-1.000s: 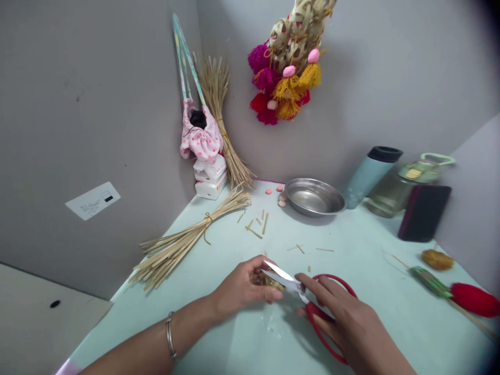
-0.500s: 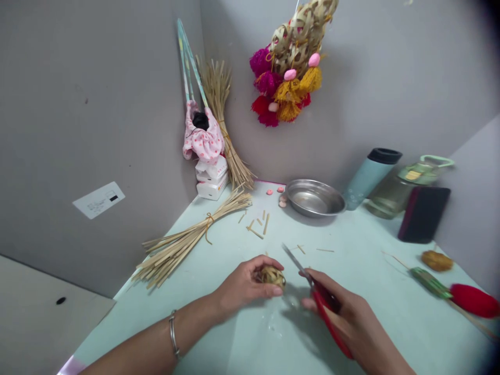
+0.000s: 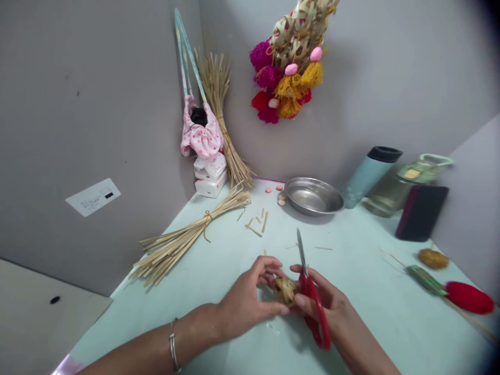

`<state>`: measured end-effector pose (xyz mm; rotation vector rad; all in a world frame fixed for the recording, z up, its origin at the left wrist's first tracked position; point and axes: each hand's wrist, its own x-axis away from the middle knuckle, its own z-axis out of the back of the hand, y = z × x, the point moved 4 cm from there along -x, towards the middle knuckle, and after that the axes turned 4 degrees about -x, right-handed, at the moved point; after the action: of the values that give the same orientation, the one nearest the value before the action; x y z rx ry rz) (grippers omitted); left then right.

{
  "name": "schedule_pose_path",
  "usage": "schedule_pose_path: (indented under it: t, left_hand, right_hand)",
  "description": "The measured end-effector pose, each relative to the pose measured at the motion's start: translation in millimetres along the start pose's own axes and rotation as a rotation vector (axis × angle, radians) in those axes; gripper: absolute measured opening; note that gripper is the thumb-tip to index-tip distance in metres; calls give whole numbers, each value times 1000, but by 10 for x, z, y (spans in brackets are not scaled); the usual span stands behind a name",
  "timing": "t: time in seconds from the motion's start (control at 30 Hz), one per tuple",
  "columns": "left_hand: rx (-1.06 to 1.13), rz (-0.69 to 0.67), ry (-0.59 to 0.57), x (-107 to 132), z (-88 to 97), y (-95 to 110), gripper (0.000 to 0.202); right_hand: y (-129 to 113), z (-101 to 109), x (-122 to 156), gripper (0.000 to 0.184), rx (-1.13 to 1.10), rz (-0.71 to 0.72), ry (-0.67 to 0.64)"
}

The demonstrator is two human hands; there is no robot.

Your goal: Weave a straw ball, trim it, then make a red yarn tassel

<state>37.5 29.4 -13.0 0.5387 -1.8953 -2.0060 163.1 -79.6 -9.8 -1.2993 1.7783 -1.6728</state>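
A small woven ball (image 3: pixel 284 290) of pale plant strips sits between my two hands, just above the table. My left hand (image 3: pixel 250 291) curls around its left side, thumb below and fingers above and behind. My right hand (image 3: pixel 328 302) grips red-handled scissors (image 3: pixel 316 312), whose closed blades point up and away from me. The right thumb and fingertips also reach the ball's right side. Where exactly the fingers behind the ball press is hidden.
A tied bundle of strips (image 3: pixel 187 234) lies left, with cut bits (image 3: pixel 255 229) beyond my hands. Behind stand a metal bowl (image 3: pixel 314 197), a tumbler (image 3: pixel 369 174), a bottle (image 3: pixel 394 190) and a phone (image 3: pixel 422 213). Red yarn (image 3: pixel 469 298) lies right; woven ornaments (image 3: pixel 292 57) hang above.
My right hand has moved left to the ball, and the scissors have swung from leaning left to nearly upright. The ball and the left fingers have shifted slightly right.
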Motion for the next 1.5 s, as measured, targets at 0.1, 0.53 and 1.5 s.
schedule_pose_path:
  t: [0.1,0.53,1.5]
  left_hand:
    - [17,-32,37,1,24,47,47]
    - [-158,-143,-18,36,17,101,57]
    - [257,45,52,10,36,90,31]
  right_hand:
    - [3,16,15,59,-34,-55,33]
    - [3,-6,17,62,45,32,50]
    - [-45,-7,35,68,44,214,100]
